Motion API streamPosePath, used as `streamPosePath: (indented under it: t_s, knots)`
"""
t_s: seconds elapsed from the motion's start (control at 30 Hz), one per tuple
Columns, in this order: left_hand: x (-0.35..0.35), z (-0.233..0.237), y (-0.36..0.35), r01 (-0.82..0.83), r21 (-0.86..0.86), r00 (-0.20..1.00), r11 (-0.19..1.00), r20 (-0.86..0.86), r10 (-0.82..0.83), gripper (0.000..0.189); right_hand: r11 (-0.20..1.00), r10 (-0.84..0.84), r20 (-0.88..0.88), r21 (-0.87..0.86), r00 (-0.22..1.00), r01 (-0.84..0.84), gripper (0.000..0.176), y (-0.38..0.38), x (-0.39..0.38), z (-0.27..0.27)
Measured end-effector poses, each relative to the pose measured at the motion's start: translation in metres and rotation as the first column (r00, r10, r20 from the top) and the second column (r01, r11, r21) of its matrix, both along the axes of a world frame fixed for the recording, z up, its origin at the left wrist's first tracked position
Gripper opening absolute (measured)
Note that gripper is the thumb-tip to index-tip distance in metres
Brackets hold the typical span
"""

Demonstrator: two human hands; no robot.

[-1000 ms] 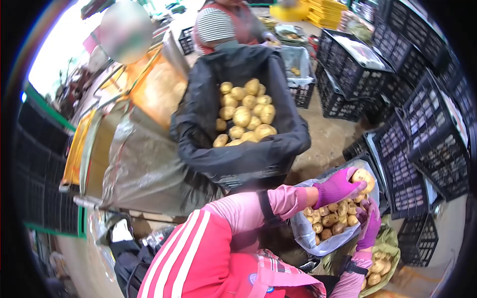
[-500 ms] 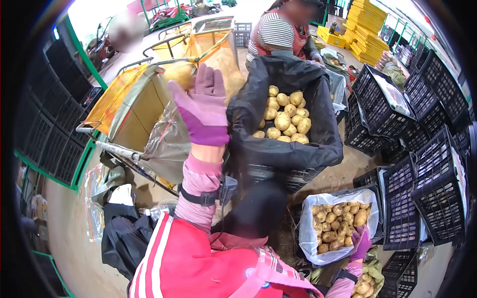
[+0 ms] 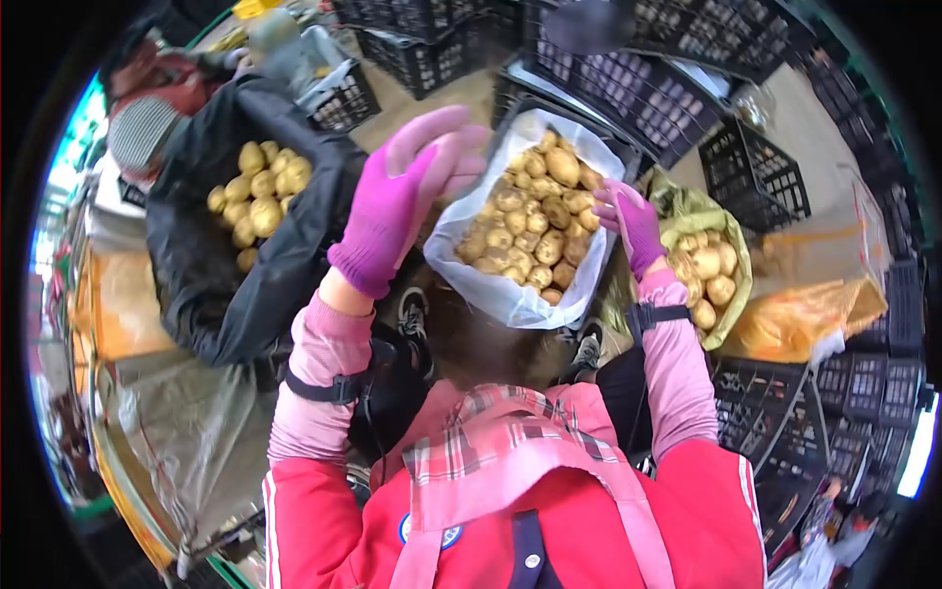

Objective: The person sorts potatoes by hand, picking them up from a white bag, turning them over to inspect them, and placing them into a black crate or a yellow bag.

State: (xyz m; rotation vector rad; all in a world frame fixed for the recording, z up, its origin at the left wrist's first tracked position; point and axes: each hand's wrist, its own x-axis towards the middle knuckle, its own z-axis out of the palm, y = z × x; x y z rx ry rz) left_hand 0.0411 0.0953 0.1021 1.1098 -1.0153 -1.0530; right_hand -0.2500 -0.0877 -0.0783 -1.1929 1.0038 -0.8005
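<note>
My left hand [image 3: 412, 187], in a purple glove, hovers open with fingers stretched and nothing in it, just left of a white bag [image 3: 510, 294] full of potatoes [image 3: 535, 221]. The bag sits in a black crate [image 3: 510, 108] in front of my knees. My right hand [image 3: 633, 221], also gloved in purple, is at the bag's right rim with fingers curled over the edge. A crate lined with black plastic [image 3: 294, 255] at the left holds more potatoes [image 3: 257, 188].
A green sack [image 3: 731, 221] of potatoes lies right of the white bag, with an orange bag [image 3: 805, 314] beyond it. Empty black crates [image 3: 648, 88] are stacked at the back and right. A person in a striped top [image 3: 137, 133] stands at the far left.
My left hand, raised high toward the yellow cart with a potato, has come back empty beside the white bag. My view has swung down over the bag. My right hand stays at the rim.
</note>
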Motion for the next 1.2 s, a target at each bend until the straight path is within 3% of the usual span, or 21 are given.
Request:
streamPosePath:
  t_s: [0.07,0.2,0.3,0.33,0.37,0.43,0.47,0.5,0.57,0.67,0.77,0.8,0.9,0.97,1.03,1.1,1.13,1.2]
  knots:
    - [0.001,-0.031,-0.024,0.103,0.01,0.988,0.995,0.111,-0.103,0.044,0.999,-0.033,-0.042,0.011,0.999,0.033,0.043,-0.001,-0.001,-0.001]
    - [-0.009,-0.043,-0.042,0.105,0.121,0.994,0.987,0.008,-0.107,0.043,0.998,-0.013,-0.265,0.058,0.964,0.029,0.034,-0.022,0.009,-0.025]
    - [-0.005,-0.052,-0.051,0.059,0.14,0.997,0.988,-0.065,-0.05,0.042,0.983,0.1,-0.487,-0.089,0.867,-0.163,0.032,-0.054,0.022,-0.085]
    - [-0.001,-0.055,-0.054,0.044,0.157,0.997,0.987,-0.074,-0.032,0.041,0.874,0.077,-0.609,-0.34,0.789,-0.348,0.032,-0.061,0.03,-0.101]
    - [0.002,-0.059,-0.054,0.028,0.177,0.996,0.984,-0.083,-0.014,0.041,0.852,0.075,-0.72,-0.313,0.69,-0.419,0.039,-0.065,0.041,-0.12]
    - [0.009,-0.061,-0.056,-0.003,0.231,0.994,0.973,-0.103,0.028,0.041,0.909,0.232,-0.761,-0.052,0.605,-0.413,0.047,-0.057,0.071,-0.127]
    - [0.011,-0.058,-0.058,-0.023,0.262,0.992,0.965,-0.116,0.055,0.041,0.839,0.231,-0.835,-0.09,0.5,-0.537,0.051,-0.063,0.082,-0.152]
    - [0.014,-0.057,-0.059,-0.044,0.294,0.988,0.955,-0.128,0.085,0.041,0.829,0.17,-0.878,-0.119,0.448,-0.547,0.048,-0.057,0.093,-0.166]
    - [0.016,-0.062,-0.06,-0.084,0.283,0.969,0.956,-0.201,0.145,0.043,0.815,0.207,-0.966,0.081,0.157,-0.574,0.039,-0.052,0.122,-0.169]
    - [0.019,-0.066,-0.061,-0.115,0.283,0.953,0.952,-0.238,0.186,0.045,0.761,-0.014,-0.999,-0.038,0.042,-0.648,0.039,-0.043,0.124,-0.229]
    - [0.022,-0.066,-0.059,-0.124,0.312,0.953,0.942,-0.228,0.201,0.044,0.704,0.02,-0.999,0.036,-0.031,-0.709,0.044,-0.065,0.121,-0.272]
    - [0.023,-0.068,-0.056,-0.116,0.311,0.954,0.943,-0.23,0.193,0.044,0.693,0.074,-0.997,0.063,-0.016,-0.718,0.049,-0.064,0.12,-0.242]
    - [0.024,-0.067,-0.054,-0.116,0.3,0.958,0.947,-0.218,0.186,0.043,0.783,0.268,-0.909,0.013,0.319,-0.621,0.054,-0.061,0.111,-0.177]
    - [0.02,-0.069,-0.051,-0.101,0.305,0.967,0.947,-0.193,0.166,0.042,0.762,0.453,-0.686,-0.034,0.57,-0.646,0.058,-0.068,0.101,-0.145]
    - [0.017,-0.075,-0.049,-0.066,0.311,0.983,0.948,-0.144,0.116,0.04,0.787,0.617,-0.248,0.213,0.747,-0.579,0.055,-0.047,0.104,-0.044]
    - [0.016,-0.103,-0.051,-0.072,0.293,0.997,0.953,0.025,0.067,0.04,0.793,0.583,-0.044,0.247,0.811,-0.557,0.055,-0.031,0.097,0.011]
    - [0.015,-0.111,-0.052,-0.075,0.281,0.993,0.957,0.112,0.045,0.039,0.808,0.575,0.003,0.16,0.818,-0.568,0.06,-0.019,0.094,0.032]
    - [0.007,-0.108,-0.053,0.08,0.383,0.995,0.92,-0.082,-0.052,0.041,0.829,0.551,0.082,0.064,0.83,-0.556,0.065,0.004,0.088,0.067]
